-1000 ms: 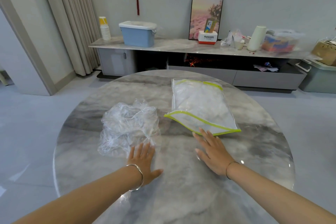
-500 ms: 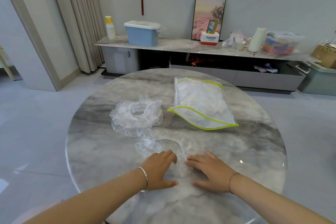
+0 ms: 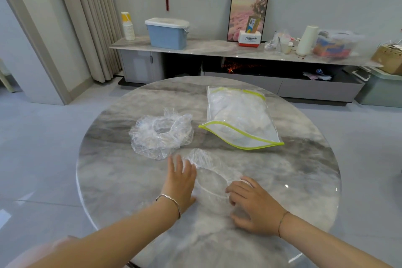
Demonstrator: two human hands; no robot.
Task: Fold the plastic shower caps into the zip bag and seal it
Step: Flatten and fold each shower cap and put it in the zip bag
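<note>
Left hand (image 3: 180, 178) flat and right hand (image 3: 254, 202) bent-fingered (grip indeterminate) rest on the shower cap (image 3: 214, 177) in front of the zip bag (image 3: 239, 119); trapped air may spring the slick film unfolded.

Blue bin (image 3: 167, 33), framed pic (image 3: 248, 12), paper roll (image 3: 307, 40), marble table (image 3: 108, 169)

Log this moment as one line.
stage: one shower cap spread; left hand: flat on it; right hand: bent fingers on its rim, grip unclear; cap pile: unheld; zip bag: open, caps inside
</note>
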